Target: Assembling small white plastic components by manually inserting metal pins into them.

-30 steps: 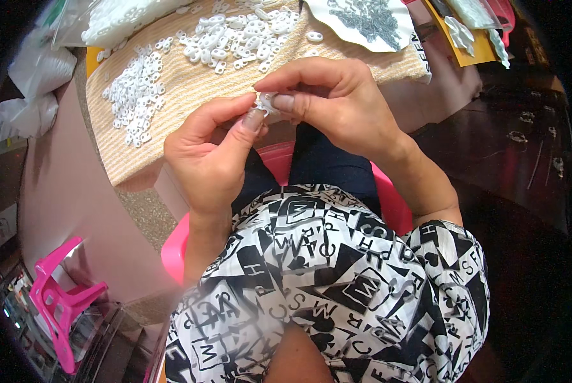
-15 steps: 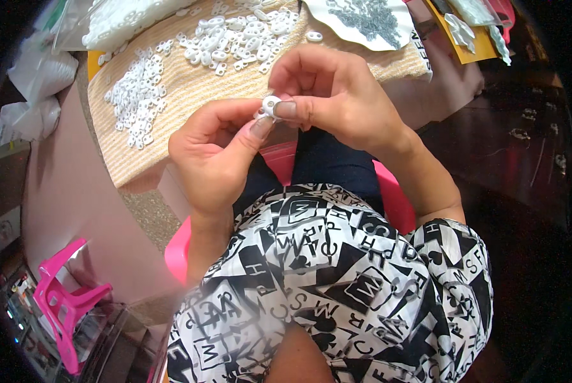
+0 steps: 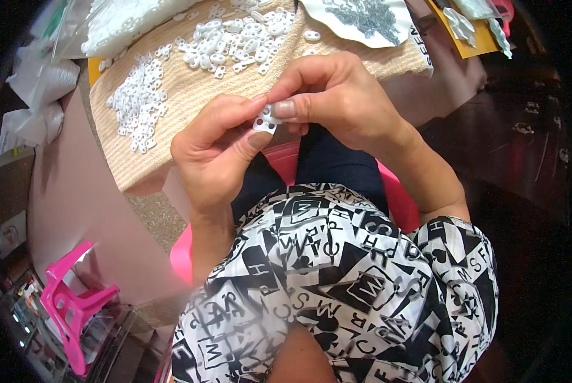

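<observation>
Between my two hands, above my lap, is a small white plastic piece with several dark round holes. My left hand pinches its lower edge between thumb and forefinger. From the right, my right hand presses thumb and forefinger on its upper edge; the fingertips behind are partly hidden. On the striped cream cloth beyond lie a heap of larger white oval two-holed pieces and, to its left, a heap of smaller white ones. One oval piece sits apart.
A white sheet at the far right bears a pile of small grey pieces. A clear bag of white pieces stands at the far left. White plastic bags lie left of the cloth. A pink stool is at lower left.
The white piece has turned in my fingers, so more of its holes face up. Both hands stay close together, with the right thumb still on it.
</observation>
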`<action>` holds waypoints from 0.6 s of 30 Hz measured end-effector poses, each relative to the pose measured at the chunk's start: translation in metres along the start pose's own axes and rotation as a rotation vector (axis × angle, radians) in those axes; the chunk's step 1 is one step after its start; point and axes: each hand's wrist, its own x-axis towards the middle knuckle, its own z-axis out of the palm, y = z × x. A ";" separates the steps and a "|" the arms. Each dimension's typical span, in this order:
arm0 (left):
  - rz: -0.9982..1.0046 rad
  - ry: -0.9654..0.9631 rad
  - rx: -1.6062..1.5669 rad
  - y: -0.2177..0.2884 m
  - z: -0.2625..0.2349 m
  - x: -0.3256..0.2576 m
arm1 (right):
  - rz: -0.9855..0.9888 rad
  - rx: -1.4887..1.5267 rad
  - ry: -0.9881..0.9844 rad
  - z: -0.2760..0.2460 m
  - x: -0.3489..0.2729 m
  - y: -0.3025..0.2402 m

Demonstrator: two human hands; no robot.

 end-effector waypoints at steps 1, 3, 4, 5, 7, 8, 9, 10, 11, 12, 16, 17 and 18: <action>0.000 -0.001 0.000 0.000 0.000 0.000 | 0.013 -0.008 0.005 0.000 0.000 0.000; 0.010 0.014 0.006 0.000 0.002 0.000 | -0.009 -0.013 0.003 0.000 0.000 0.002; 0.010 0.013 0.006 -0.001 0.002 0.000 | -0.031 -0.018 0.000 0.000 -0.001 0.002; 0.024 0.025 0.004 -0.003 0.003 -0.001 | -0.031 -0.018 0.001 0.001 -0.001 0.003; 0.037 0.038 0.003 -0.005 0.005 -0.002 | -0.085 -0.075 0.021 0.003 -0.002 0.003; 0.055 0.068 0.027 -0.006 0.007 -0.003 | -0.086 -0.074 0.019 0.005 -0.003 0.003; 0.072 0.099 0.051 -0.006 0.009 -0.003 | -0.114 -0.084 0.044 0.007 -0.003 0.003; 0.071 0.098 0.050 -0.007 0.010 -0.003 | -0.142 -0.094 0.072 0.009 -0.003 0.003; 0.103 0.112 0.077 -0.007 0.011 -0.003 | -0.141 -0.094 0.073 0.009 -0.003 0.003; 0.135 0.125 0.104 -0.008 0.011 -0.002 | -0.163 -0.135 0.085 0.009 -0.003 0.002; 0.172 0.133 0.087 -0.012 0.012 -0.003 | -0.230 -0.301 0.098 0.009 -0.004 0.000; 0.181 0.128 0.106 -0.012 0.012 -0.003 | -0.229 -0.300 0.100 0.009 -0.005 0.000; 0.190 0.123 0.125 -0.013 0.012 -0.003 | -0.226 -0.302 0.096 0.008 -0.004 0.001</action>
